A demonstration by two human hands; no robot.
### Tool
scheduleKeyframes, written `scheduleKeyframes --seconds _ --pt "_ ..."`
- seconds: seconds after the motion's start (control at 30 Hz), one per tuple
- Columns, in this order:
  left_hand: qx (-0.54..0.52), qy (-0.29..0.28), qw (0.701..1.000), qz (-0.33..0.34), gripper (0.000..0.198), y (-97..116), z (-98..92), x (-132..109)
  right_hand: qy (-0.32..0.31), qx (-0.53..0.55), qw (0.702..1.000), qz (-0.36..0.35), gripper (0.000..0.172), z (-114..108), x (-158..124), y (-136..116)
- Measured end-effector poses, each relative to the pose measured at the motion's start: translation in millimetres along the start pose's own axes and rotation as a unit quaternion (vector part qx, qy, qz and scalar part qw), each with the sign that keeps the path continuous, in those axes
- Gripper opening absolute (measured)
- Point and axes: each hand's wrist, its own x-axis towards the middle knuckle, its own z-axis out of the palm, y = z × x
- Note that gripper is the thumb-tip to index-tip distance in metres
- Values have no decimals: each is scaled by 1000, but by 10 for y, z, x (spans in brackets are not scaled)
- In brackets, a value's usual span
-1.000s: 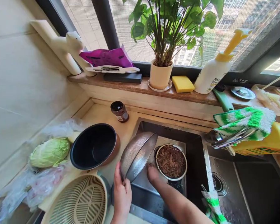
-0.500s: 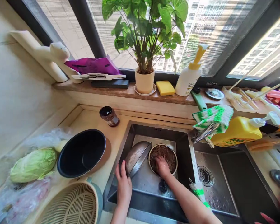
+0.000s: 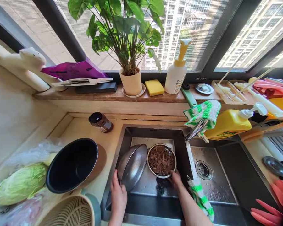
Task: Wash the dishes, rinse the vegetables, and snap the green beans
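My left hand [image 3: 119,191] grips the rim of a metal strainer [image 3: 135,166], which is tipped on its side in the left sink basin [image 3: 146,207]. Its inside, facing right, looks bare. Beside it stands a round bowl [image 3: 174,172] filled with wet brown shreds [image 3: 161,158], whose kind I cannot make out. My right hand [image 3: 176,179] holds that bowl by its lower right rim, thumb at the edge and the other fingers hidden beneath or behind it. The basin's dark drain [image 3: 160,187] shows just below the bowl.
Left of the sink are a black pot [image 3: 72,164], a beige colander [image 3: 70,212], a cabbage [image 3: 21,183] and a jar [image 3: 101,121]. The faucet [image 3: 196,130], draped with a green-striped cloth [image 3: 204,116], rises by the divider. Red rubber gloves [image 3: 271,204] hang at lower right.
My right hand has come out of the brown shreds and taken hold of the bowl's rim. The strainer, still in my left hand, has turned so more of its inside shows.
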Motion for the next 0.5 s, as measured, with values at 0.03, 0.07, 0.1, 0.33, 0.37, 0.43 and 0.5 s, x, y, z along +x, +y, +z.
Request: scheduleKeyframes --seconds 0.03,0.07,0.1,0.33,0.37,0.43,0.5 --pt "-8 4 1000 5 63 -49 -11 -13 -13 23 999 19 37 -1 10 9" --pt "-14 8 1000 10 64 -96 -19 -27 -23 42 998 31 38 -4 16 15" --pt "-19 11 1000 15 65 -137 -24 -41 -33 62 997 41 39 -8 19 16" --pt "-9 8 1000 9 64 -204 -51 -121 -53 166 980 94 49 -7 -25 -104" --pt "-6 6 1000 4 63 -194 -54 -129 -48 161 982 88 50 -3 -36 -125" --pt "-1 -2 1000 -11 62 -180 -50 -146 -39 150 985 75 51 6 -54 -156" --pt "2 -9 1000 -23 63 -183 -31 -163 -26 129 990 54 51 14 -65 -174"
